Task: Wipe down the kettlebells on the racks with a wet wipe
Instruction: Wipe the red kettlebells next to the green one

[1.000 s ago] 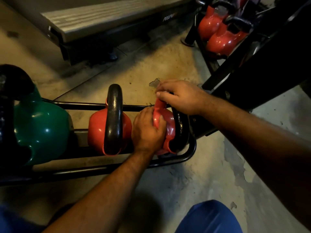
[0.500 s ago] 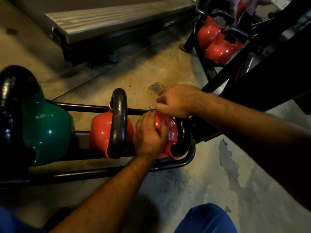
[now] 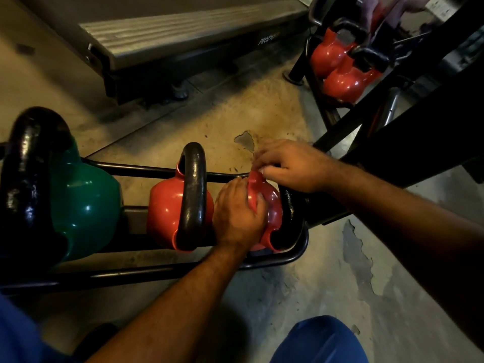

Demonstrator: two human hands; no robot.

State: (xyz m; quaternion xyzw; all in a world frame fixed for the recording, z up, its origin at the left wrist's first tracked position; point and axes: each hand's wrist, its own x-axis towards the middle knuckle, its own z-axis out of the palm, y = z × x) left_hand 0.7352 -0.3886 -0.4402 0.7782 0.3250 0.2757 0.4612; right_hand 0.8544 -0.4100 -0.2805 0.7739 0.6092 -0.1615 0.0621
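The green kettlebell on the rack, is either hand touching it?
No. Both the left hand and the right hand are on the red kettlebell at the rack's right end, well away from the green kettlebell.

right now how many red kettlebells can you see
4: one mid-rack, one at the rack's right end under both hands, two on the far rack, rear and front. More may be hidden.
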